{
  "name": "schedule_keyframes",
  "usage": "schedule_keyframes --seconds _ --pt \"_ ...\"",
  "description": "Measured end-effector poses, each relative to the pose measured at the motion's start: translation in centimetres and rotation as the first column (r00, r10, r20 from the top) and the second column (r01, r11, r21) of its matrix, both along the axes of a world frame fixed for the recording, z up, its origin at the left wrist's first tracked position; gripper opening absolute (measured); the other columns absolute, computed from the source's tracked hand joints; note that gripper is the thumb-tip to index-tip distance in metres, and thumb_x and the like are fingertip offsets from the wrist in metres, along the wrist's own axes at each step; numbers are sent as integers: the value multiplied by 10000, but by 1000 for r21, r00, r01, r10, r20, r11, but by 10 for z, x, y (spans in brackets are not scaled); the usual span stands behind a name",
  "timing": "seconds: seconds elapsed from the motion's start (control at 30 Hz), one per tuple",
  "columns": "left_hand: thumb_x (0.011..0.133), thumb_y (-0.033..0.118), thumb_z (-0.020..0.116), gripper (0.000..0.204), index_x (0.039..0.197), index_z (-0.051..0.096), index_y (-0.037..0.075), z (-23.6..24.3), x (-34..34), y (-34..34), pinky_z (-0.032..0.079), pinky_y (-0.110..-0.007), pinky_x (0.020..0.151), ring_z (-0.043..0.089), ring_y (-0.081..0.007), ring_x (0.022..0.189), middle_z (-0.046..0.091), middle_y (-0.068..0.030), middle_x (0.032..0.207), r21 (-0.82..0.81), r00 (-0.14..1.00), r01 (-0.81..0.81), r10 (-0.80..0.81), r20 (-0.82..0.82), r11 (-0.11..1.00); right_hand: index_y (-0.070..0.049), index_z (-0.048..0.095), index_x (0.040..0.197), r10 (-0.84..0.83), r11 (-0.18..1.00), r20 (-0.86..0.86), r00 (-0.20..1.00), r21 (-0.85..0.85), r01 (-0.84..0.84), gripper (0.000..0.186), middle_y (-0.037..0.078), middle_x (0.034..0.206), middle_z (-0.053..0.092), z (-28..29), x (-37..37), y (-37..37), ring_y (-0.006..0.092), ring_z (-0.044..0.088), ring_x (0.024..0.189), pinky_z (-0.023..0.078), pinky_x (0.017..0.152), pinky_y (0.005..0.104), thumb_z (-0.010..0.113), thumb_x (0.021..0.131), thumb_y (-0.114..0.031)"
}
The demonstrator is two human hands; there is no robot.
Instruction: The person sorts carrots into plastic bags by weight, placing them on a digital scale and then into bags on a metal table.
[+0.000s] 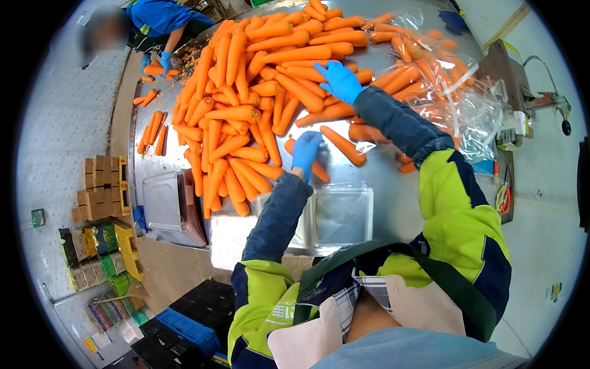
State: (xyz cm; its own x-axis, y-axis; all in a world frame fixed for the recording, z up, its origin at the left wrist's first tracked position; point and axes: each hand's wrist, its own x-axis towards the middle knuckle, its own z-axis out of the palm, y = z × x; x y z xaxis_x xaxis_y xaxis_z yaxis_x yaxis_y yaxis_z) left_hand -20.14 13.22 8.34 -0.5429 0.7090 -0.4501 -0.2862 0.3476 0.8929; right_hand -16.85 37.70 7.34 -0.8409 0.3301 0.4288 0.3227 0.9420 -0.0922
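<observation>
My left hand [305, 151], in a blue glove, is closed over a carrot [319, 171]; both ends of that carrot show past the fingers. Another carrot [343, 146] lies by itself on the metal table [393, 203], just right of it. Farther off, my right hand [342, 83], also gloved in blue, reaches over the right side of a big heap of carrots [246, 117]. Its fingers are apart over the carrots, and nothing shows gripped in them. Clear plastic bags [335, 216] lie flat near the table's front edge.
Bagged carrots in clear plastic [455, 111] cover the table's right side. A metal tray [161, 200] sits at the left front. A co-worker's gloved hands [165, 63] handle carrots at the far left. A grey machine [505, 77] stands at the right. Black crates [203, 307] are near my left.
</observation>
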Motion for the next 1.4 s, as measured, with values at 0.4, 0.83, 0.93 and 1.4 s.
schedule_keyframes --seconds 0.4,0.83,0.93,1.4 --pt "828 187 732 458 1207 547 8 -1 -40 39 498 -300 834 608 -176 971 620 -73 1103 198 996 0 -18 86 980 -24 497 1300 -36 -359 231 972 -911 203 558 134 1214 586 93 67 -53 211 610 1037 509 915 366 572 932 -437" --pt "843 83 634 487 1312 506 85 98 -9 -96 443 -369 988 491 -323 1201 506 -153 1273 86 178 161 57 -982 983 -42 490 1333 204 -882 31 978 -427 198 616 126 1248 597 87 74 -185 195 566 1158 420 1016 275 679 866 -397" --pt "808 142 738 762 1429 318 10 101 12 -137 388 -372 1049 435 -311 1273 370 -200 1403 269 587 -227 352 -730 936 -9 467 1331 160 -823 -180 971 -568 30 576 154 1248 577 80 45 -222 227 584 1113 437 1000 294 599 908 -377" --pt "772 136 715 870 1472 221 -21 68 18 -359 330 -393 1095 391 -359 1312 341 -225 1456 165 486 -534 460 -743 830 -20 492 1280 752 -135 -150 642 -988 -74 620 113 1124 626 134 -215 -449 219 615 993 500 871 346 667 846 -427"
